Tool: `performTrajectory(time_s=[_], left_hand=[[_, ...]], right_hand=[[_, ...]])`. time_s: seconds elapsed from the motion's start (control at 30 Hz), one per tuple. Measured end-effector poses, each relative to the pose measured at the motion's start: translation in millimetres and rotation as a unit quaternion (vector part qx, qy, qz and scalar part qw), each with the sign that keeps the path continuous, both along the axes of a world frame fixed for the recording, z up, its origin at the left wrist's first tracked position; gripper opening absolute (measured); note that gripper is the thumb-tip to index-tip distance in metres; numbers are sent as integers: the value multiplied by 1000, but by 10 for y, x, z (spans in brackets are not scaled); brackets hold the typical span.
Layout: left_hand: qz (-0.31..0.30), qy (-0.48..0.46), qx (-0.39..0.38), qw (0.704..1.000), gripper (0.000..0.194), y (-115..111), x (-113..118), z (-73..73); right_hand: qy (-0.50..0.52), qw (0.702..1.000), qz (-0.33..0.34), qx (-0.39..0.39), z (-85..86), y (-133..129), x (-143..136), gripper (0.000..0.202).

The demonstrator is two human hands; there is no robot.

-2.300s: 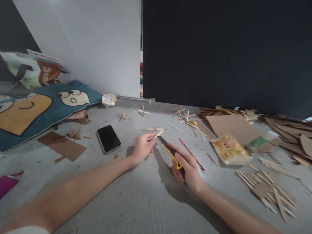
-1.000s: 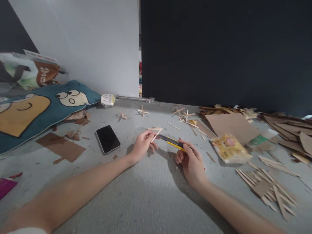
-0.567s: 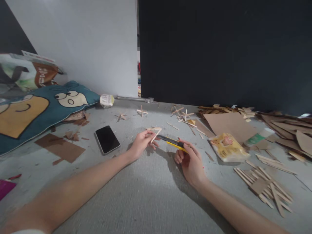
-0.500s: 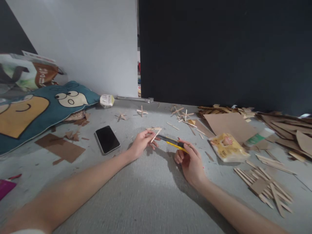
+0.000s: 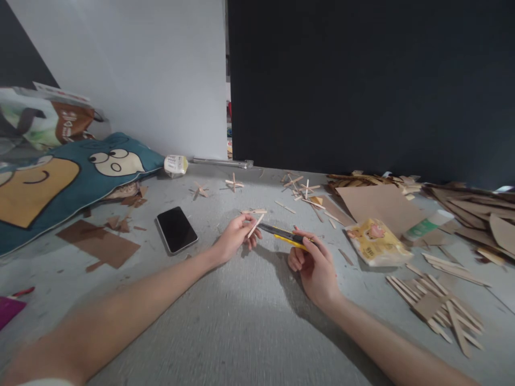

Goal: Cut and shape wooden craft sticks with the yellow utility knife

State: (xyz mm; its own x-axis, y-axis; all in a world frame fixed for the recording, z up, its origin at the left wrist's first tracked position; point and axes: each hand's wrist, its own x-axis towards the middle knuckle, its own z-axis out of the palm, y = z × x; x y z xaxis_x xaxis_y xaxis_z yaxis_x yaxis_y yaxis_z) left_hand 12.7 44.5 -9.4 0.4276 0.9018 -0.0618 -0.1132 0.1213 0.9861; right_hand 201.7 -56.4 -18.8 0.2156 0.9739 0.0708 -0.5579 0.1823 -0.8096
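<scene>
My left hand (image 5: 236,236) pinches a short, pale wooden stick (image 5: 255,225) that slants up to the right above the grey tabletop. A yellow and black utility knife (image 5: 287,236) is in the closed grip of my right hand (image 5: 314,262). Its dark blade end points left and lies close to the stick; whether the two touch I cannot tell. Just behind my left fingers, small wooden pieces (image 5: 254,211) lie flat on the table. Small star-like figures of crossed sticks (image 5: 234,183) stand farther back.
Left of my hands lies a black-screened phone (image 5: 177,229), with a brown cardboard piece (image 5: 116,249) and a blue cushion (image 5: 120,161) beyond. On the right are a yellow tissue pack (image 5: 376,244), a glue stick (image 5: 428,225), a pile of wooden sticks (image 5: 454,316) and stacked cardboard (image 5: 475,214).
Both hands stay almost where they were, still holding the stick and the knife. The knife's blade end has shifted slightly to the left against the stick's position.
</scene>
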Motion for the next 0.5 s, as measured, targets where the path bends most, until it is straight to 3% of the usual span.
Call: performTrajectory(time_s=[0.33, 0.5], left_hand=[[-13, 24, 1, 1000, 17, 28, -11, -21], [-22, 25, 10, 999, 22, 42, -18, -58]], right_hand=[[-9, 1000, -1, 2, 21, -9, -2, 22], [5, 1000, -7, -6, 37, -23, -15, 22]])
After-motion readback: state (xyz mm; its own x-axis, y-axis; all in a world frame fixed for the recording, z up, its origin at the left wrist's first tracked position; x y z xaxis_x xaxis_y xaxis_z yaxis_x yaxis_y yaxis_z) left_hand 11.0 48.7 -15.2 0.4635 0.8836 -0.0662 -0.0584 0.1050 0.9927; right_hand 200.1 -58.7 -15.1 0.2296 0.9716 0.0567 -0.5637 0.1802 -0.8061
